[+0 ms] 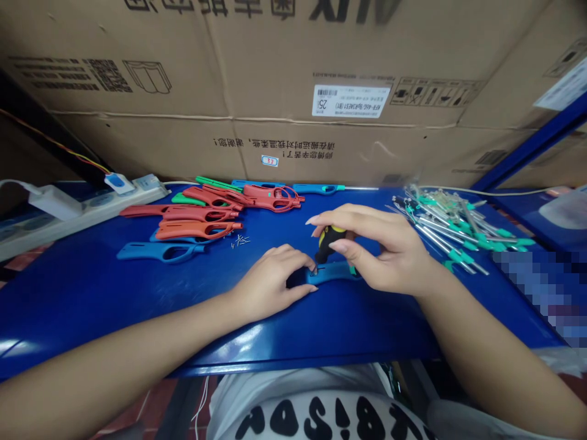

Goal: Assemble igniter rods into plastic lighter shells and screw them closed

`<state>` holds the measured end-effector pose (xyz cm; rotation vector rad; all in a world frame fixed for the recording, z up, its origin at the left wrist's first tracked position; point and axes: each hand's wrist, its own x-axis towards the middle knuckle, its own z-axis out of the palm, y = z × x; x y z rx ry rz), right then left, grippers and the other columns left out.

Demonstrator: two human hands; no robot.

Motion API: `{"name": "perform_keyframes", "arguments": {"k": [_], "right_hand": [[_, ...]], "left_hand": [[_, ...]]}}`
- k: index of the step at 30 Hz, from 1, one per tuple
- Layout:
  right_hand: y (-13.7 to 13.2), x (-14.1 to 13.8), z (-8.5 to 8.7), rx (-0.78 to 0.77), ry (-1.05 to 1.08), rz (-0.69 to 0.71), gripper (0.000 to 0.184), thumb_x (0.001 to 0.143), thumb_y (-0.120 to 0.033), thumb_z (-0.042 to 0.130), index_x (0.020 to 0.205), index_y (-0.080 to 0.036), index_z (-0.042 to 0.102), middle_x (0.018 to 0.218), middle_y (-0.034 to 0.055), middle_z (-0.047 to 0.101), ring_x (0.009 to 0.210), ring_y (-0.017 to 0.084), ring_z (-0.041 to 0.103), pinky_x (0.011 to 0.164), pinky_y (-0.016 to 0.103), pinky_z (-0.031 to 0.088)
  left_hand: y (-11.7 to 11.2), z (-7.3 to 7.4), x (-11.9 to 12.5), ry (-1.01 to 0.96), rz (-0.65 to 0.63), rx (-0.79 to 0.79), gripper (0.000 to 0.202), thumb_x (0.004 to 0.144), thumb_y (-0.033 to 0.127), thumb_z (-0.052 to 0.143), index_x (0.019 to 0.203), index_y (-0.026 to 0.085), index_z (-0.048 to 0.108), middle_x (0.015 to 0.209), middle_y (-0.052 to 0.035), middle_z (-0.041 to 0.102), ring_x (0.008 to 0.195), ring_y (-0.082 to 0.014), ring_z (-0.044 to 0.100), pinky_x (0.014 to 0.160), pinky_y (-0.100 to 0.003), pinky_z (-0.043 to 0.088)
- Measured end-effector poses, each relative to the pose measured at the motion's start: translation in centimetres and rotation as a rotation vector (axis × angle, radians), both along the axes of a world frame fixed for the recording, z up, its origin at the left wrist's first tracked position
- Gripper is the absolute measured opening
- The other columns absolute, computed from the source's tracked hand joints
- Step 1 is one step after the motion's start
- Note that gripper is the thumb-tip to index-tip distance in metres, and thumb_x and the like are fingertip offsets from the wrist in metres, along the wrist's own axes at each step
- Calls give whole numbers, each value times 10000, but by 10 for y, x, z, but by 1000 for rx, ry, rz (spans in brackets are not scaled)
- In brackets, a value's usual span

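Note:
My left hand (279,281) is closed around one end of a blue lighter casing (332,272) that lies flat on the blue table. In my right hand (383,247) is a short black and yellow screwdriver (326,243), held by its handle between thumb and fingers. It stands nearly upright over the casing, close to my left fingertips. Its tip is too small to make out. A green part shows at the casing's right end, next to my right thumb. A few small screws (241,241) lie left of my hands.
Several red casings (197,230) and a blue casing (158,252) lie at the left. An assembled blue lighter (318,189) rests at the back. Metal rods with green ends (458,229) are heaped at the right. A power strip (123,198) and a large cardboard box (275,73) border the table.

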<state>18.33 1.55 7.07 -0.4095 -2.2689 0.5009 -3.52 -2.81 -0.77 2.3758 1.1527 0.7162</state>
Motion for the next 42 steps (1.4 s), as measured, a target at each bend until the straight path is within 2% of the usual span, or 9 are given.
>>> {"name": "perform_keyframes", "arguments": {"k": [6, 11, 16, 20, 25, 30, 36, 40, 42], "right_hand": [[2, -2, -3, 206, 8, -160, 273, 934, -327, 650, 1186, -225, 673, 1038, 81, 731, 836, 194, 691, 746, 333, 580], [0, -2, -9, 15, 19, -9, 376, 978, -247, 553, 1352, -227, 576, 1095, 68, 716, 776, 146, 679, 723, 302, 581], [6, -2, -13, 277, 13, -104, 316, 925, -344, 662, 1221, -232, 655, 948, 59, 706, 844, 190, 680, 713, 305, 566], [6, -1, -7, 77, -2, -17, 348, 1018, -240, 434, 1330, -231, 588, 1258, 105, 655, 996, 189, 681, 844, 353, 573], [7, 0, -5, 126, 54, -87, 233, 903, -331, 695, 1109, -222, 693, 886, 32, 696, 693, 138, 626, 645, 277, 542], [4, 2, -5, 60, -39, 13, 404, 1014, -258, 485, 1414, -238, 532, 1227, 98, 670, 973, 171, 663, 741, 294, 565], [5, -1, -7, 116, 46, -70, 220, 890, -294, 720, 1090, -210, 679, 868, 16, 688, 693, 123, 616, 665, 258, 527], [6, -2, -8, 93, 44, 11, 289, 983, -235, 557, 1262, -185, 613, 1113, 87, 706, 956, 167, 672, 803, 299, 551], [4, -3, -9, -37, 49, 62, 319, 1008, -203, 489, 1315, -186, 576, 1120, 81, 701, 846, 129, 677, 739, 273, 557]], "left_hand": [[0, -1, 0, -10, -5, 19, 241, 889, 359, 731, 1061, 229, 623, 1089, -27, 708, 1012, -238, 620, 916, -407, 451], [0, -2, 0, -4, -5, 35, 255, 888, 360, 730, 1080, 229, 627, 1066, -34, 697, 999, -242, 601, 887, -402, 458], [-1, -2, 0, 6, 4, 60, 263, 885, 366, 734, 1077, 227, 619, 1037, -32, 690, 963, -236, 591, 863, -391, 455], [-2, 2, 0, 16, 1, 8, 233, 898, 365, 717, 1065, 230, 626, 1063, -34, 694, 998, -245, 592, 898, -404, 447], [-1, 1, 0, 11, 6, 19, 251, 893, 372, 720, 1073, 234, 611, 1097, -35, 699, 1017, -251, 603, 910, -414, 445], [-2, 0, 0, 9, 6, 14, 237, 891, 362, 723, 1060, 234, 617, 1088, -32, 700, 1020, -249, 595, 904, -407, 450], [-3, -1, -1, -1, 4, 39, 254, 883, 356, 734, 1063, 233, 605, 1098, -19, 699, 994, -234, 595, 901, -406, 449], [-2, -1, -1, 5, 9, 25, 250, 883, 362, 732, 1060, 234, 609, 1083, -22, 697, 1005, -240, 594, 897, -406, 457], [-1, -1, 0, 10, 9, 18, 248, 884, 363, 731, 1059, 235, 610, 1083, -21, 698, 1016, -242, 594, 903, -408, 462]]}}
